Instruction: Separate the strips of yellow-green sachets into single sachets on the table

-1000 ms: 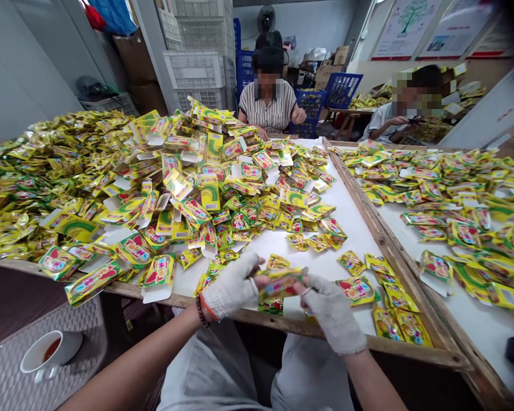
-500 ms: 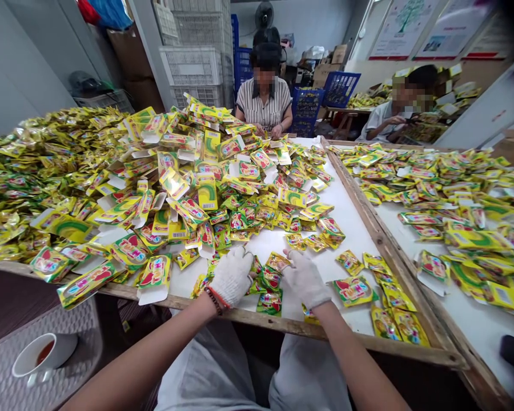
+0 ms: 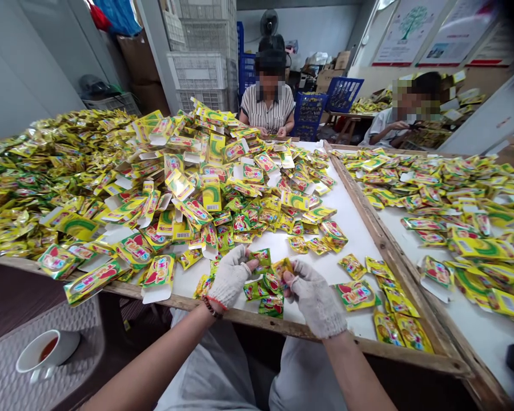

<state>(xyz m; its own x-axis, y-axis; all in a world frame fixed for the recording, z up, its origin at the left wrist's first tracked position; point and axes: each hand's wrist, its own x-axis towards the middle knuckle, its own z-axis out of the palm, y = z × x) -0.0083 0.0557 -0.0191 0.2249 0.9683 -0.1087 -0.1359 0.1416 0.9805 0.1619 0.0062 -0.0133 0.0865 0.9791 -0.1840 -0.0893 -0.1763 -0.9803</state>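
My left hand (image 3: 230,278), in a white knitted glove with bare fingertips, pinches the edge of a green candy packet (image 3: 263,258). Between the thumb and fingers of my right hand (image 3: 317,301), gloved alike, is a yellow candy packet (image 3: 281,266). Below and between the hands, several green packets (image 3: 270,306) lie on the white tabletop near its front edge. A flat yellow box (image 3: 356,294) printed with fruit rests to the right of my right hand. Behind my hands rises a big heap of small yellow boxes (image 3: 212,194) and loose packets.
A wooden strip (image 3: 368,222) divides the table from a second one strewn with boxes (image 3: 475,245). Packets (image 3: 396,297) lie along the strip. A cup (image 3: 47,351) of brown liquid stands on a plastic chair at left. Two people (image 3: 268,105) sit beyond the tables.
Both hands have closed on packets: the left on a green one, the right on a yellow one lifted from the small group. The view has shifted slightly.
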